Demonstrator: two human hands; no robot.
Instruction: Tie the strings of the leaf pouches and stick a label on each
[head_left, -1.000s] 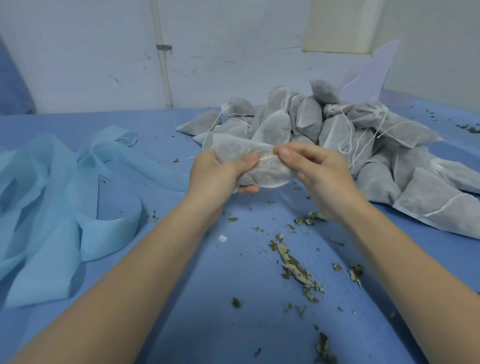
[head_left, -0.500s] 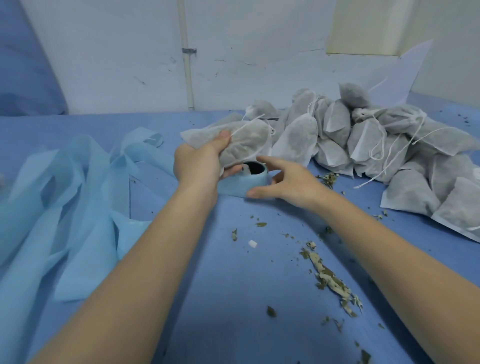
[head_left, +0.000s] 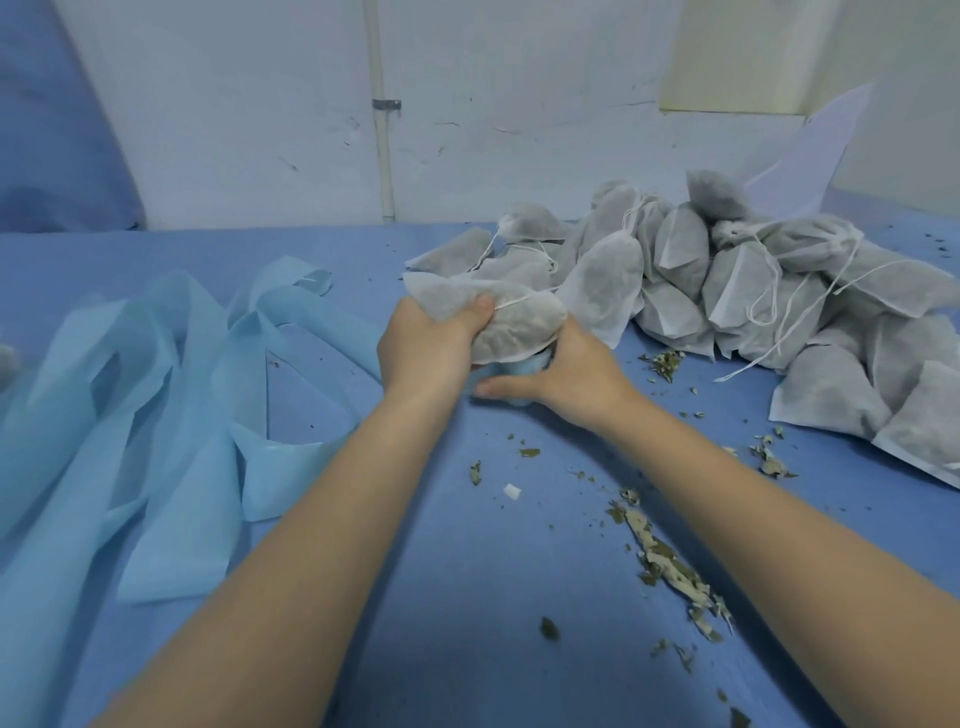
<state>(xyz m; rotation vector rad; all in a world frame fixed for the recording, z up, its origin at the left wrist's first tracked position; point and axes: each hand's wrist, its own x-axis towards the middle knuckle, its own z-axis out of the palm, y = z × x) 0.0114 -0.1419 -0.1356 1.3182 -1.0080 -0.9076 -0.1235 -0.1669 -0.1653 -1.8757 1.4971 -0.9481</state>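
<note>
My left hand (head_left: 426, 345) grips one leaf pouch (head_left: 511, 325) at its gathered neck, thumb on top pinching the fabric, the pouch lying sideways and held above the worktop (head_left: 467, 571). A white string (head_left: 511, 301) runs across the top of that pouch from near my thumb. My right hand (head_left: 566, 371) sits just under and beside the pouch body, fingers curled round a light blue roll (head_left: 501, 370), thumb along its near side; the roll is mostly hidden by the pouch and both hands, so I cannot tell whether it is tape or labels. The grip on both sides is closed round something, left on pouch, right on roll. The pile of filled pouches (head_left: 753, 291) is heaped behind and to the right, grey-white, many with loose white strings trailing; the nearest upright one stands just beside the held pouch. Loose strips of light blue fabric (head_left: 171, 405) lie tangled on the left of the worktop, one strip running toward my left hand. Dry leaf bits (head_left: 665, 566) are scattered on the blue surface to the right of my right forearm, more near the pile's front edge. A small white scrap (head_left: 511, 491) lies between my forearms. White wall behind with a vertical pipe (head_left: 382, 130).
</note>
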